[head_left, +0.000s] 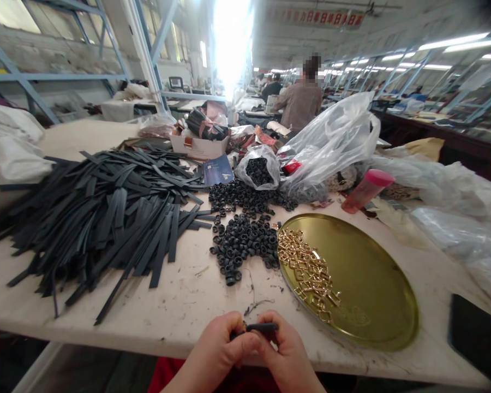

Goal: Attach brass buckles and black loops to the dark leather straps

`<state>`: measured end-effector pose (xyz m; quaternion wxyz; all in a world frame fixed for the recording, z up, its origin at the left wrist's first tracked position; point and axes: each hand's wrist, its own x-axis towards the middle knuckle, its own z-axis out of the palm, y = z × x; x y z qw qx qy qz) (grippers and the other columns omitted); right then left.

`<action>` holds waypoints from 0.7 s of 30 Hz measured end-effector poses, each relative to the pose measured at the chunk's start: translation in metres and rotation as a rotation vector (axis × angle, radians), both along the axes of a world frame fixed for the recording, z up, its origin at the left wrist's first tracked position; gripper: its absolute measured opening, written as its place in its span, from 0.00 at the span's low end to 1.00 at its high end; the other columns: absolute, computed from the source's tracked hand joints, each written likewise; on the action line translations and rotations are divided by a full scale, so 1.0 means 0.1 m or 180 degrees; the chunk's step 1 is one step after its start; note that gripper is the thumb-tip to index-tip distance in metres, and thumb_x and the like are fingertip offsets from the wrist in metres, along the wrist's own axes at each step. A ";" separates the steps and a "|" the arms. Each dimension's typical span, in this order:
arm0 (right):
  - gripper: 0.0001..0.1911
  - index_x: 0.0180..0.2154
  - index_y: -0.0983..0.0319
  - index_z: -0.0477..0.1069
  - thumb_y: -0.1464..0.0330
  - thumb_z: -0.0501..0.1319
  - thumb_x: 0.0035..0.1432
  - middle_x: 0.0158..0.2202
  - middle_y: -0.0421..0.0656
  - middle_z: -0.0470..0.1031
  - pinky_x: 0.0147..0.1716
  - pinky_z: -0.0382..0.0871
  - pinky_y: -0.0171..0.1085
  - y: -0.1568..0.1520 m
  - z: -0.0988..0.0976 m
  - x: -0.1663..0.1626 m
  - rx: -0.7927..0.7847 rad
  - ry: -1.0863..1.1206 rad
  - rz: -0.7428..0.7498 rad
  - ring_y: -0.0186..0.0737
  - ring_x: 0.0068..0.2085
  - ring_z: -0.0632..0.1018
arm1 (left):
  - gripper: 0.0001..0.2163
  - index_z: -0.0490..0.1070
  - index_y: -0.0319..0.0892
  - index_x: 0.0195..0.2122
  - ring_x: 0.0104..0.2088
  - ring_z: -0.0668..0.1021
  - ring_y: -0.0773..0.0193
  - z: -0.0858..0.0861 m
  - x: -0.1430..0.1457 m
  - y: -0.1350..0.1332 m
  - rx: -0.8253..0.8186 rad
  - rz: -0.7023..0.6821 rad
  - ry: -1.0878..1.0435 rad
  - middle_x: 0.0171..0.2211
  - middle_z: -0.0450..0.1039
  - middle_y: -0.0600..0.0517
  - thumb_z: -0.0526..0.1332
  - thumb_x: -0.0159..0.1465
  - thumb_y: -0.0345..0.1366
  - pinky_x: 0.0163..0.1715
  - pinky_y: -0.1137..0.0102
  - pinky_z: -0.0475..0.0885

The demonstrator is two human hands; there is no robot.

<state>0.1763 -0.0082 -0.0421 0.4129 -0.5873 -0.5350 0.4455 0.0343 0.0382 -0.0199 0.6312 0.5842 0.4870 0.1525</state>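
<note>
At the table's front edge, my left hand [219, 349] and my right hand [284, 352] meet with thumbs close together. Between them is a dark leather strap [262, 327], pinched by the fingers of both hands. A small glint of gold shows by the left fingertips; most of that piece is hidden. Beyond my hands lies a heap of small black strap loops [245, 240]. To its right, gold metal buckles [309, 267] are gathered on the left side of a round gold tray [376, 284]. A big pile of loose dark straps [118, 218] spreads over the left of the table.
A clear bag [258, 166] of black loops stands behind the heap, beside a blue card [218, 170] and a white box [198, 146]. A pink-capped container [368, 191] leans behind the tray. A dark flat object [477, 338] lies far right. A person [300, 103] is farther back.
</note>
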 end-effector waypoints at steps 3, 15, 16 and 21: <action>0.07 0.29 0.61 0.66 0.63 0.56 0.53 0.24 0.38 0.68 0.25 0.60 0.32 0.02 0.00 -0.01 -0.0099 0.0149 0.0086 0.35 0.26 0.68 | 0.12 0.57 0.42 0.23 0.14 0.61 0.73 -0.10 0.03 0.05 -0.0138 0.0195 -0.0084 0.15 0.56 0.62 0.60 0.48 0.42 0.13 0.78 0.54; 0.07 0.29 0.63 0.70 0.70 0.54 0.55 0.29 0.47 0.72 0.30 0.59 0.38 0.94 0.08 0.46 0.0353 -0.3106 -0.0243 0.44 0.32 0.73 | 0.12 0.63 0.41 0.25 0.16 0.63 0.70 -0.09 0.07 0.17 0.0062 0.0135 0.0186 0.13 0.59 0.61 0.51 0.58 0.44 0.19 0.76 0.57; 0.07 0.27 0.63 0.69 0.71 0.54 0.54 0.28 0.48 0.72 0.30 0.59 0.38 0.99 0.06 0.44 0.0366 -0.3152 -0.0273 0.44 0.32 0.73 | 0.12 0.63 0.42 0.25 0.16 0.63 0.70 -0.08 0.06 0.16 0.0107 0.0123 0.0230 0.13 0.59 0.61 0.51 0.58 0.44 0.19 0.76 0.57; 0.08 0.26 0.61 0.69 0.68 0.55 0.55 0.27 0.42 0.70 0.28 0.61 0.35 0.85 0.10 0.34 0.0408 -0.2289 -0.0204 0.38 0.29 0.71 | 0.13 0.62 0.42 0.24 0.17 0.64 0.70 -0.02 0.00 0.10 0.0492 0.0357 0.0433 0.14 0.60 0.60 0.48 0.60 0.42 0.20 0.76 0.57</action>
